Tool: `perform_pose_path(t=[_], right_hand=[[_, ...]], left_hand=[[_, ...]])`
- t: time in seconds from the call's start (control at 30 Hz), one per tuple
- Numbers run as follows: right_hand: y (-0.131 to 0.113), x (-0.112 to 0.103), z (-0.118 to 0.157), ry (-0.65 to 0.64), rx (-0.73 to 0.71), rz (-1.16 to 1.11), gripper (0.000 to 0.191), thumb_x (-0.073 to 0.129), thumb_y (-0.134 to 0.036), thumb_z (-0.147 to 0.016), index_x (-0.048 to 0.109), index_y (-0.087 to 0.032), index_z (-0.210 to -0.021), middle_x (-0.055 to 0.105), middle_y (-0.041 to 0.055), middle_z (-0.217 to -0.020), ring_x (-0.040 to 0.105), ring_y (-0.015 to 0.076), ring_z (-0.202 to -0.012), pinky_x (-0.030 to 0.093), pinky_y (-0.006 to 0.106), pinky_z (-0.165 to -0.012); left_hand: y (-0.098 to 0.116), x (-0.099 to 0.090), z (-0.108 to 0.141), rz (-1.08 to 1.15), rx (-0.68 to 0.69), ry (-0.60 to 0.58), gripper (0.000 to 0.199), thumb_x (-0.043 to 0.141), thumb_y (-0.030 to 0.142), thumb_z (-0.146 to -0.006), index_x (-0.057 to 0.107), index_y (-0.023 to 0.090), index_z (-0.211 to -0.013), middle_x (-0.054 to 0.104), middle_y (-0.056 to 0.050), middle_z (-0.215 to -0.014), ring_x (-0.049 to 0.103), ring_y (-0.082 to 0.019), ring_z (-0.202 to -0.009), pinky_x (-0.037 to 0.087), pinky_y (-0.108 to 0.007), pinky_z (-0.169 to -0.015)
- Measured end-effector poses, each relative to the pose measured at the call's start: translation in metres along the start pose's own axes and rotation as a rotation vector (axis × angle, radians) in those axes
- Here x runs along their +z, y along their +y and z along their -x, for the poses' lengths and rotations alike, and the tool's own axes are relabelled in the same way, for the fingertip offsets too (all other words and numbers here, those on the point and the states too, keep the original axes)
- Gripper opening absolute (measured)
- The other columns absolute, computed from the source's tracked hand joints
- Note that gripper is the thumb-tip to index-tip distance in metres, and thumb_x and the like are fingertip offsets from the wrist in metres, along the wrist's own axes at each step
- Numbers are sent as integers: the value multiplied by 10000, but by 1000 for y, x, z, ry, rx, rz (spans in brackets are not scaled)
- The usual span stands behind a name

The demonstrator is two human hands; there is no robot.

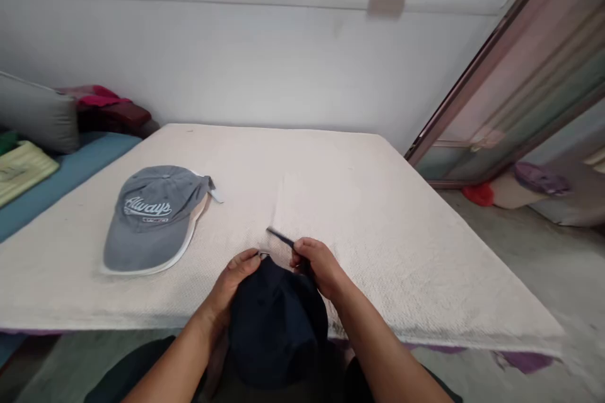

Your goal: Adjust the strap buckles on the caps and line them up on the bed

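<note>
While the left hand's fingers (246, 259) pinch the metal buckle (264, 254) of one dark, rounded cloth cap (274, 321) at the surface's (359, 201) near edge, the right hand's fingers (305, 245) grip its thin, flat strap (281, 237). One gray fabric cap (154, 217), white-lettered and curved-brimmed, lies left on the textured cream cover.

The left forearm (177, 352) is rising from 7 o'clock, its hand (236, 274) pointing toward 1 o'clock with fingers curling. The right forearm (380, 343) is reaching from 5 toward 11 o'clock, its hand (321, 262) pinching, fingers bending.
</note>
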State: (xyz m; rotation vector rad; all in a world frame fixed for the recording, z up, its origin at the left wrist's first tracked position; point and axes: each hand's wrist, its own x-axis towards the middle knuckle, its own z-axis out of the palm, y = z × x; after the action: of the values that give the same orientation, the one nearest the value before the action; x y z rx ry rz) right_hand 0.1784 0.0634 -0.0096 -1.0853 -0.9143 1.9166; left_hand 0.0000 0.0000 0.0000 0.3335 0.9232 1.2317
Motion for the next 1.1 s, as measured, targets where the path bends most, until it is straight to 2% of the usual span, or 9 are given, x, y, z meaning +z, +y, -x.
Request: perform_pose_path(t=[0.13,0.23,0.37,0.5,0.63,0.73,0.9,1.0,1.1], right_hand=[[3,-3,-1,32,77,-113,287,585,-430,-804,593,-160,-707,598,30,-645,574,149,-612,447,278,-613],[5,-1,10,-225,198,-72,403,602,-537,-802,653,-143,-873,668,77,-812,627,182,-736,469,304,-696],[6,3,18,-442,297,-10,322,743,-390,-729,681,-150,-934,693,83,-945,647,204,-854,476,324,-798],[4,3,12,-333,190,-145,346,777,-289,-689,679,-154,-991,707,76,-930,658,206,-858,487,331,-833],[-2,-3,1,-83,42,-300,196,760,-243,-700,679,-166,-861,713,35,-822,651,159,-728,516,268,-718],[-8,-8,-4,69,24,-399,150,769,-222,-670,667,-177,-771,700,8,-721,636,146,-641,528,258,-649],[-13,-7,-4,102,18,-428,155,751,-209,-670,676,-188,-803,710,15,-711,648,166,-634,547,288,-663],[-13,-4,-3,100,26,-413,131,748,-217,-682,671,-186,-784,715,18,-717,649,169,-643,541,285,-658],[-13,-1,-4,74,-1,-436,131,740,-268,-709,672,-178,-776,703,19,-697,634,152,-627,520,255,-628]], left_hand=[[12,0,5,188,-128,0,219,664,301,-767,727,153,-916,752,-60,-754,715,-254,-776,544,-368,-799],[21,0,5,250,-253,-33,332,590,434,-798,740,138,-821,753,-89,-734,704,-310,-881,525,-423,-862],[29,-1,3,243,-285,-43,401,579,508,-784,733,138,-779,755,-83,-729,699,-323,-894,517,-432,-882],[30,-12,-4,206,-334,-33,460,549,508,-813,706,107,-975,761,-95,-849,690,-319,-931,508,-429,-882],[21,-32,-5,95,-68,146,266,576,355,-844,694,148,-962,754,-58,-823,704,-238,-860,508,-350,-857],[11,-46,7,-46,-3,61,320,563,406,-863,695,138,-979,741,-83,-872,683,-228,-872,494,-326,-819],[-15,-51,29,-201,-11,-75,221,665,324,-806,690,166,-958,726,-81,-949,657,-225,-901,461,-319,-805],[-24,-42,32,-183,45,6,139,718,290,-758,674,181,-834,726,-42,-844,665,-193,-834,469,-267,-730],[-8,-36,28,-164,142,186,206,734,355,-732,657,199,-844,726,-13,-785,676,-179,-750,485,-251,-671]])
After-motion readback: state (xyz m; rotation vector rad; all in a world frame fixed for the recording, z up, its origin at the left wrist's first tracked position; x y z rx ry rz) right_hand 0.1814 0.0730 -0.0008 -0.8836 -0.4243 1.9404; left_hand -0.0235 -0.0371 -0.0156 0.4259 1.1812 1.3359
